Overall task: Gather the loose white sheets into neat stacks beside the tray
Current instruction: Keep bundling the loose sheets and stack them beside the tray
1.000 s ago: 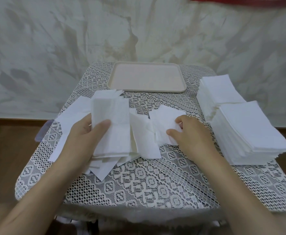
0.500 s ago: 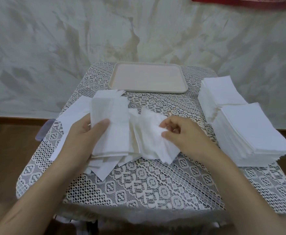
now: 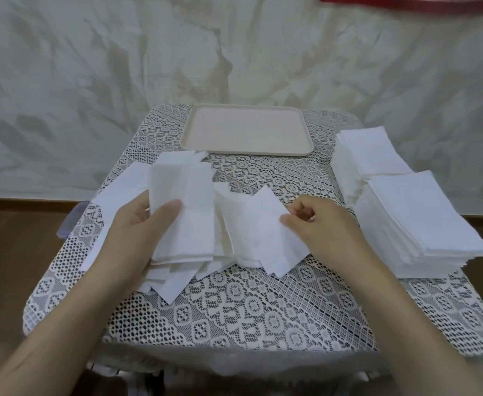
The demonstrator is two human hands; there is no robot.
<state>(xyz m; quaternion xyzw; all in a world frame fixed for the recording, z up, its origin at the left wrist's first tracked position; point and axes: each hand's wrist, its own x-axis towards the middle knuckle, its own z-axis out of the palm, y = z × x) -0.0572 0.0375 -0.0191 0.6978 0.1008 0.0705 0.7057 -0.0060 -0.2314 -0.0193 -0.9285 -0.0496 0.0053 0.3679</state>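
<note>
low in the frame the lace cloth (image 3: 234, 310) covers the table. the right hand (image 3: 320, 227) has flattened its single sheet (image 3: 257, 232), crumpled half a second ago, beside the bundle (image 3: 183, 207); thumb and curled fingers pinch its right edge. the left hand (image 3: 140, 224) has stayed at centre left, thumb on top, clamped on that bundle. loose sheets (image 3: 171, 284) fan out beneath it, their number hidden. at the left edge a grey object (image 3: 68, 221) is mostly covered by cloth. at the right edge stand the near stack (image 3: 423, 224) and the far stack (image 3: 371, 150). the tray (image 3: 247, 130) lies beyond, upper centre; a red strip (image 3: 406, 2) is cut off top right.
</note>
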